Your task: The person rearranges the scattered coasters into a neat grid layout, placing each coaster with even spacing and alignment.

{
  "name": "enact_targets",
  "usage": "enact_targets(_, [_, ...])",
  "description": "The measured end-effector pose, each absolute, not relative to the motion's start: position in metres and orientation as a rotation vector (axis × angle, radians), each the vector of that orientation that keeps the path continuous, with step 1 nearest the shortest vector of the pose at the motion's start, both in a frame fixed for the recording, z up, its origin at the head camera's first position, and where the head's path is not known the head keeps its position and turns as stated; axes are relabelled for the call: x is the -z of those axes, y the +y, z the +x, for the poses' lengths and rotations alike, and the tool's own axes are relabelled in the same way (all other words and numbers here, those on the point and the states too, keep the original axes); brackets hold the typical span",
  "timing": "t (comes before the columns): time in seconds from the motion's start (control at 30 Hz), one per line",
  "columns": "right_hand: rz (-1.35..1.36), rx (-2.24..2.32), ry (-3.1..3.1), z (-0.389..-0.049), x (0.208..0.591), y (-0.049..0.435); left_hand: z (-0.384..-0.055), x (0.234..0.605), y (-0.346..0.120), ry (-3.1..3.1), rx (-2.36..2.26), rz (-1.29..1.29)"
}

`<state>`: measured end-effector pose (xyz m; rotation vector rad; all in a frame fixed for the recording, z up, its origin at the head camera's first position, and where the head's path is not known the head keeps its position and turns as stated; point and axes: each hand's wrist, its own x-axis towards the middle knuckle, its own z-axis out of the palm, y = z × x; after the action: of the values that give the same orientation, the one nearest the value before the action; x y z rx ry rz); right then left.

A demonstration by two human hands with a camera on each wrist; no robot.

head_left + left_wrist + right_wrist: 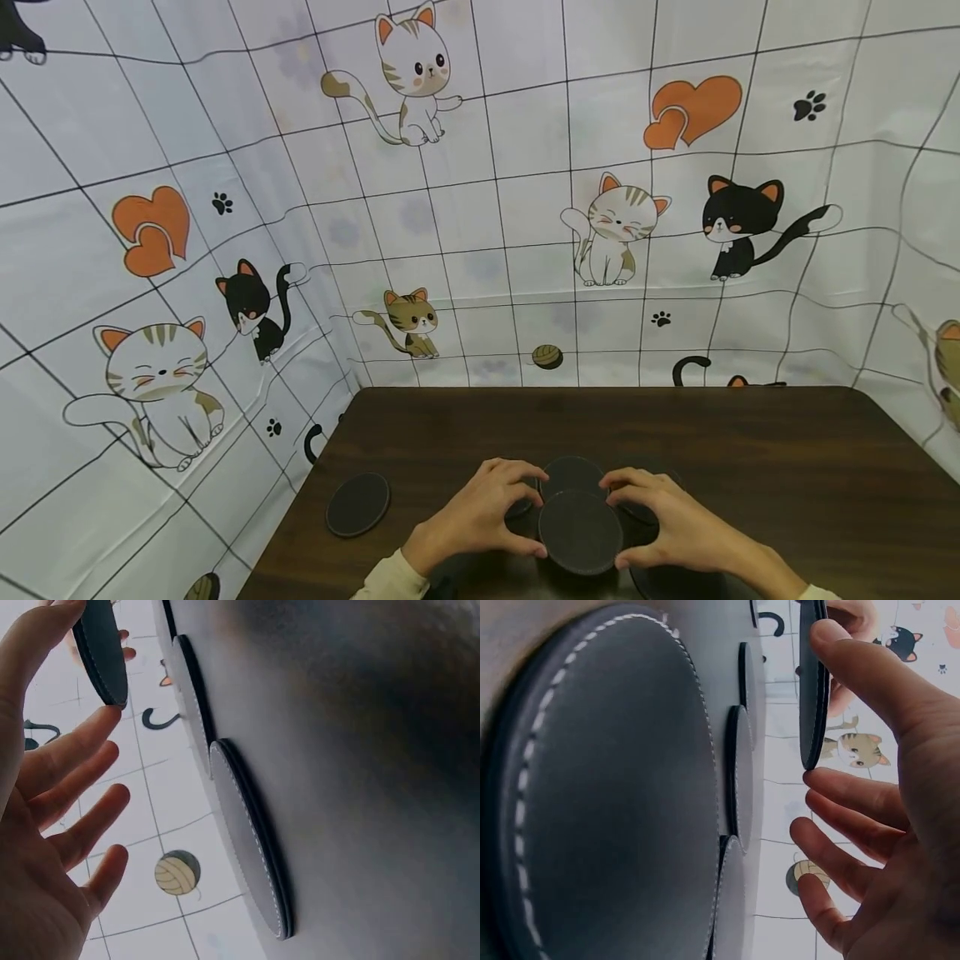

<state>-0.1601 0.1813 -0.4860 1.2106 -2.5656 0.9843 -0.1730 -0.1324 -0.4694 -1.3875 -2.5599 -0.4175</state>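
A round black coaster (581,533) with a stitched edge is held between both hands above the table. On its left rim, thumb and index finger of my left hand (487,508) pinch it. My right hand (671,521) grips the opposite rim the same way. From the left wrist view, the held coaster (101,656) stands clear of the tabletop, the other fingers spread below it. The right wrist view has the thumb against the face of the coaster (810,697). Just behind it, another coaster (573,475) lies on the table, partly covered.
The dark wooden table (465,425) carries several more coasters. One coaster (358,505) lies apart at the left, another (675,583) near the front right, below my right wrist. A white cloth (525,208) with cartoon cats hangs behind and at the left.
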Motion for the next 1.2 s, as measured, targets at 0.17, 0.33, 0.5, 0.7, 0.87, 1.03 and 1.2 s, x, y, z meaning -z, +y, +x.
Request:
enact_targets(0.17, [1.178,-0.949,-2.588,-0.157,0.493,0.178,-0.172,0.472,-0.135,-2.595,0.401,-1.422])
enact_targets(0.33, [1.185,-0.929,-2.57,-0.154,0.501,0.174,-0.169,0.476,-0.135,-2.638,0.377,-1.418])
enact_targets(0.5, [1.186,-0.905,-2.611,-0.149,0.501,0.174,-0.166,0.477,-0.133,-2.678,0.341,-1.465])
enact_targets(0.7, [1.164,-0.889,-2.702,-0.143,0.502,0.171,-0.164,0.481,-0.131,-2.71,0.273,-1.513])
enact_targets(0.87, [1.177,-0.817,-2.695,-0.141,0.501,0.167,-0.164,0.479,-0.13,-2.704,0.208,-1.504])
enact_targets(1.03, [1.187,-0.73,-2.646,-0.144,0.502,0.165,-0.164,0.48,-0.129,-2.71,0.153,-1.466])
enact_targets(1.2, [1.197,-0.691,-2.629,-0.145,0.502,0.165,-0.163,0.482,-0.129,-2.714,0.127,-1.457])
